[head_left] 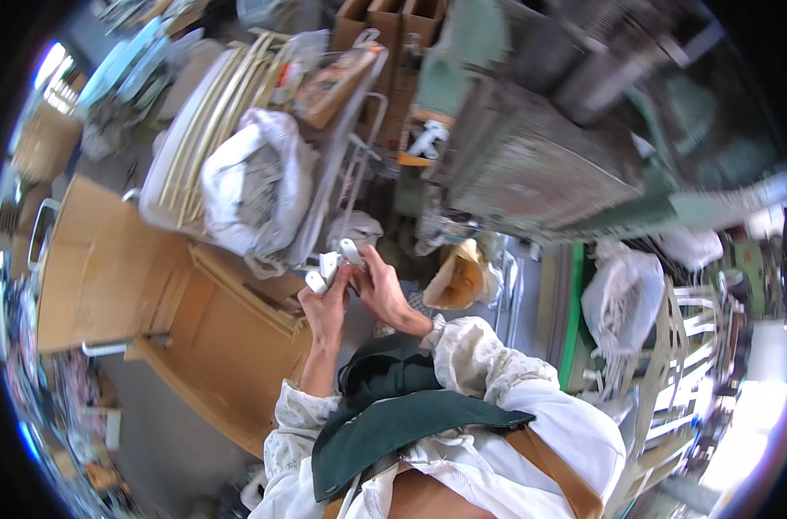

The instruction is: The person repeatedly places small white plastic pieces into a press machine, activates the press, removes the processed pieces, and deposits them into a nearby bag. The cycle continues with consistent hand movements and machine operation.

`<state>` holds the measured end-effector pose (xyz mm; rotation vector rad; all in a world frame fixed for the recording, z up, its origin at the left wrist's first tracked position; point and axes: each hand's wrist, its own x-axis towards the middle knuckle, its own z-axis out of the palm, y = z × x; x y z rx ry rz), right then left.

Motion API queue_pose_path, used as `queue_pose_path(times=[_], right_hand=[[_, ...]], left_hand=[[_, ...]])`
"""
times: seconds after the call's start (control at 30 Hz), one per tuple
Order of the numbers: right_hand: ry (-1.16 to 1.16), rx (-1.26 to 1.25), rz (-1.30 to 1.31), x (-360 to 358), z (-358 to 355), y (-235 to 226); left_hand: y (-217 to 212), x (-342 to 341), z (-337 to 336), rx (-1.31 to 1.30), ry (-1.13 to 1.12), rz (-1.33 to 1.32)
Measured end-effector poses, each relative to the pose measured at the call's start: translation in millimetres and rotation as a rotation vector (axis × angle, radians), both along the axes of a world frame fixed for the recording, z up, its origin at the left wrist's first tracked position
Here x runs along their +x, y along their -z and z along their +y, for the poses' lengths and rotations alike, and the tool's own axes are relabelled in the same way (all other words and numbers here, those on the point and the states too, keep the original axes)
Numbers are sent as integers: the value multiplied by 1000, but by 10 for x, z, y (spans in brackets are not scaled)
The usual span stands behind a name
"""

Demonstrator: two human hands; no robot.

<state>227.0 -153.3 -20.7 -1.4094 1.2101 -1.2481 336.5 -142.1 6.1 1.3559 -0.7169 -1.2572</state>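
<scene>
White pieces: several small white plastic parts [331, 264] sit bunched between both hands, raised in front of the chest, above the gap between the wooden cabinet and the metal machine.
Left hand: the left hand [326, 304] is curled around the lower parts, fingers closed on them, forearm rising from the lower edge.
Right hand: the right hand [378, 290] presses against the same bunch from the right, thumb and fingers pinching an upper part; the two hands touch.
Clothing: cream sleeves and a dark green apron [393, 415] fill the lower middle.
Left side: a light wooden cabinet [143, 285] stands just beside the left forearm.
Above the hands: a white sack [251, 186] stuffed with pale pieces rests on a wire cart [350, 147], close behind the parts.
Right side: a grey-green metal machine [540, 173] looms near the right hand; a second white bag [623, 298] hangs well apart, further right.
Below the hands: a brown paper bag [458, 278] lies open just beside the right wrist.
</scene>
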Motion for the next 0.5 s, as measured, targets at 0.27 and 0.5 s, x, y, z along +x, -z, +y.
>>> queue_pose_path(times=[0.27, 0.5], right_hand=[[496, 39, 616, -1836, 70, 493], [230, -226, 1013, -2262, -805, 1199]], left_hand=[[-80, -718, -147, 34, 380, 164], [-349, -1120, -206, -19, 436, 168]])
